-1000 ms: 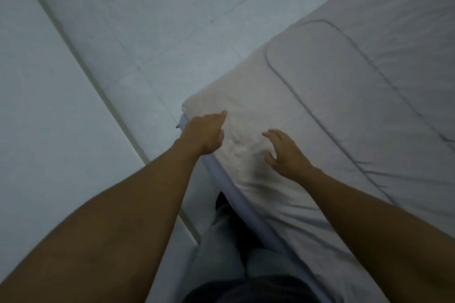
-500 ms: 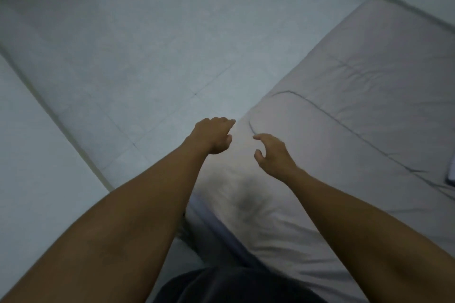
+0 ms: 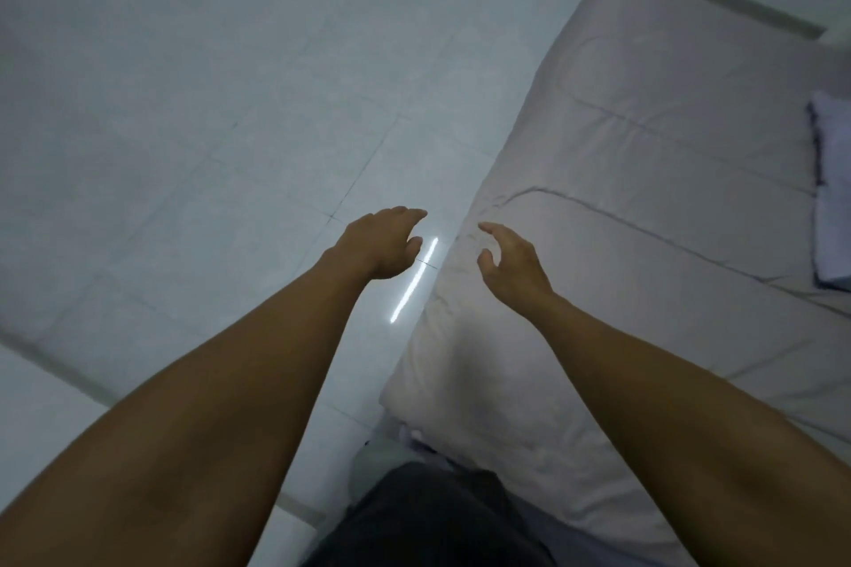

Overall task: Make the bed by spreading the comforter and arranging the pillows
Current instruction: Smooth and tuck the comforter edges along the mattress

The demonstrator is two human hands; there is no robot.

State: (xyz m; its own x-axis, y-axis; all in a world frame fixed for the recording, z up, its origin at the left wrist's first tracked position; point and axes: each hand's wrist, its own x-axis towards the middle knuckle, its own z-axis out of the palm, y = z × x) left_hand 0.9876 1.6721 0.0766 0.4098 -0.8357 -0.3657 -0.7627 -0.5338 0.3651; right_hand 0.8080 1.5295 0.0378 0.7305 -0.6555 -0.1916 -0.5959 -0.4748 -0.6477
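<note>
The comforter (image 3: 644,198), pale grey with stitched lines, is seen spread over the bed, with its near corner hanging by the person's dark clothing (image 3: 428,516) at the bottom of the view. The right grip (image 3: 511,262) is held over the comforter's left edge, fingers curved and spread apart from the thumb, and nothing is held in it; whether the fabric is touched cannot be told. The left grip (image 3: 377,244) is held just beside the bed, over the tiled floor (image 3: 184,106), with fingers loosely curled and nothing held. The comforter's edge lies between the two grips and under the right one. A bright streak of reflected light (image 3: 414,281) is seen on the floor between the left grip and the bed. A pillow (image 3: 833,189) in a pale cover is laid on the comforter at the right border of the view, well apart from both grips.
</note>
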